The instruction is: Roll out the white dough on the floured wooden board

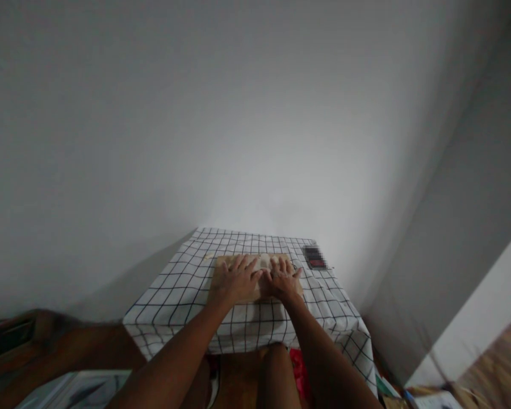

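Note:
My left hand (pixel 237 278) lies palm down with its fingers spread, on the left half of a wooden board (pixel 215 288). Beside it, my right hand (pixel 283 279) is also palm down and spread, over the board's right half. Between and under the fingers shows something pale and flattish (pixel 263 261), possibly dough; the hands cover much of it, so its kind is unclear. Neither hand is wrapped around anything. The thumbs point toward each other near the board's middle.
A white cloth with dark grid lines (pixel 166 301) covers the table. A pixelated dark object (pixel 315 257) lies at its right back edge. Behind stands a pale wall (pixel 255 142). Books or papers (pixel 436 399) are low at the right, brown furniture (pixel 89 346) at the left.

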`<state>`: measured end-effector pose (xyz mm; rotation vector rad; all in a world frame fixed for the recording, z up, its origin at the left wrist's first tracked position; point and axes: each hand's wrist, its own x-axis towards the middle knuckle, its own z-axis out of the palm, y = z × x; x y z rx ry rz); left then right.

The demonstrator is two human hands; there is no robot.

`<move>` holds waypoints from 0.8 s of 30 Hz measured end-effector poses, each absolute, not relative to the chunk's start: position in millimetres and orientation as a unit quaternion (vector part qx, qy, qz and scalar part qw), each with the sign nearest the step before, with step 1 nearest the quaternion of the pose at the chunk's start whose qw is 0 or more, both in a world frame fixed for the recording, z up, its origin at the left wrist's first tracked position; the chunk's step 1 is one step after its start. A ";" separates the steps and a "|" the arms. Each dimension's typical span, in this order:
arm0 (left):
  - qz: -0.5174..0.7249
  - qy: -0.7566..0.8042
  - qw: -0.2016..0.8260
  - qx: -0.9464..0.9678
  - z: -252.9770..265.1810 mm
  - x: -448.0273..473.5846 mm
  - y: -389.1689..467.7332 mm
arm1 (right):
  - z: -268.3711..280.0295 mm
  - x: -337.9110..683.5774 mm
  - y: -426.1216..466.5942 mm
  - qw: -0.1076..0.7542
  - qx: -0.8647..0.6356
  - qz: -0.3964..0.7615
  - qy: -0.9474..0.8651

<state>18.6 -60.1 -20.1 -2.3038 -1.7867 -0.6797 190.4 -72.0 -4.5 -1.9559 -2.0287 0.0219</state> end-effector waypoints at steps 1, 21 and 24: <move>-0.226 -0.597 0.067 -0.767 -20.0 18.8 -54.3 | -3.2 191.6 -67.2 0.161 -0.681 0.007 -0.715; -0.159 -0.632 0.000 -0.758 -2.2 27.7 73.1 | 8.6 201.3 65.3 0.132 -0.678 0.061 -0.721; -0.146 -0.638 -0.038 -0.755 -1.3 28.0 98.5 | 10.6 203.0 86.4 0.125 -0.676 0.071 -0.722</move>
